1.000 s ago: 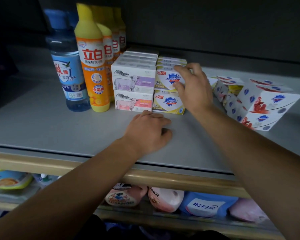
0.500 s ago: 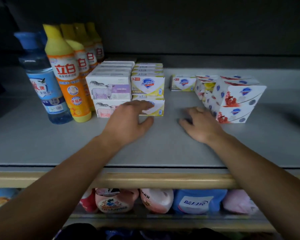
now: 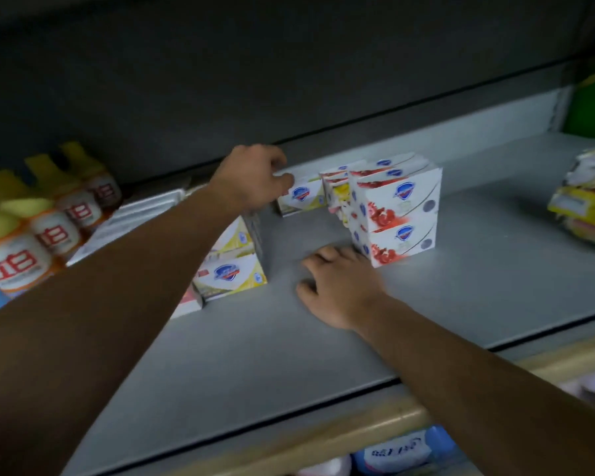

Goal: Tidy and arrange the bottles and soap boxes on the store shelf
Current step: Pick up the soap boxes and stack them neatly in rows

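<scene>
My left hand (image 3: 255, 178) reaches to the back of the grey shelf (image 3: 495, 269) and closes its fingers on a lone yellow-and-white soap box (image 3: 303, 197). My right hand (image 3: 337, 286) rests flat on the shelf, fingers spread, its fingertips next to the stack of red-and-white soap boxes (image 3: 397, 214). A stack of yellow soap boxes (image 3: 231, 262) stands under my left forearm, with white soap boxes (image 3: 131, 221) to its left. Yellow-capped orange bottles (image 3: 38, 228) line the far left.
A pile of yellow packets (image 3: 584, 201) lies at the right end of the shelf, with something green (image 3: 591, 104) behind it. Below the tan shelf edge (image 3: 358, 431), packaged goods (image 3: 399, 451) show on the lower shelf.
My left hand left the front of the yellow soap stack and went back to the lone box. My right hand stayed flat on the shelf. The view swung right and tilted.
</scene>
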`<control>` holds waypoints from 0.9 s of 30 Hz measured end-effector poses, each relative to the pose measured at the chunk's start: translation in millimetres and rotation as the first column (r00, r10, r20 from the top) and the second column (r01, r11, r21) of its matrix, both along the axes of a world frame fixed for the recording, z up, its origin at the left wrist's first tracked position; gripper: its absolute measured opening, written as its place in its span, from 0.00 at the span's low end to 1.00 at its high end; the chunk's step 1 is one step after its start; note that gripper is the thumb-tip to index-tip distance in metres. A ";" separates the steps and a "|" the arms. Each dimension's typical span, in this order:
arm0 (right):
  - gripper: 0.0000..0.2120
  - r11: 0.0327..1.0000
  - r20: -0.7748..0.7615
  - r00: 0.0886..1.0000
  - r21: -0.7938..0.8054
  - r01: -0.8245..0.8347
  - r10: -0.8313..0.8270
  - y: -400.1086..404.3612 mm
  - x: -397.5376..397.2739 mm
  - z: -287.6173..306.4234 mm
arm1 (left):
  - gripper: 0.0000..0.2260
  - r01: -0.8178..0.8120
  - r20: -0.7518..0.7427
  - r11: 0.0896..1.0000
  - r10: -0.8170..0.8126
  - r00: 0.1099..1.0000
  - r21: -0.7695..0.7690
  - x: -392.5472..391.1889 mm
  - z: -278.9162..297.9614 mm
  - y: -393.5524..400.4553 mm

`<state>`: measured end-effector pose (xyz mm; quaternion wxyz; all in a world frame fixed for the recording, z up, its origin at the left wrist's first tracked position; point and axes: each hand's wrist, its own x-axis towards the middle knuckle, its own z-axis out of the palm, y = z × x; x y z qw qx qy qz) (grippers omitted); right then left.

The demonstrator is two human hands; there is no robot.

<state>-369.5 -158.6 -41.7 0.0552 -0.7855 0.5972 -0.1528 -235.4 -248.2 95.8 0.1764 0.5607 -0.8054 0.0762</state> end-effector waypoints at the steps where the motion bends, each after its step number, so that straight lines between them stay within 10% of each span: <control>1: 0.25 1.000 0.011 1.000 0.000 -0.002 0.002 0.1 -0.4 -0.1 | 0.17 -0.016 0.033 0.999 0.015 0.999 0.034 -6.9 -1.3 -13.1; 17: 0.24 1.000 0.072 0.997 -0.027 -0.014 0.016 -1.0 -1.2 -0.2 | 0.30 -0.276 0.388 0.942 0.184 0.903 0.194 -43.5 -47.4 -102.3; 27: 0.23 1.000 0.071 0.997 -0.022 0.007 -0.005 1.2 0.0 1.1 | 0.17 -0.127 0.106 0.992 0.125 0.986 0.009 -31.7 -3.6 -27.4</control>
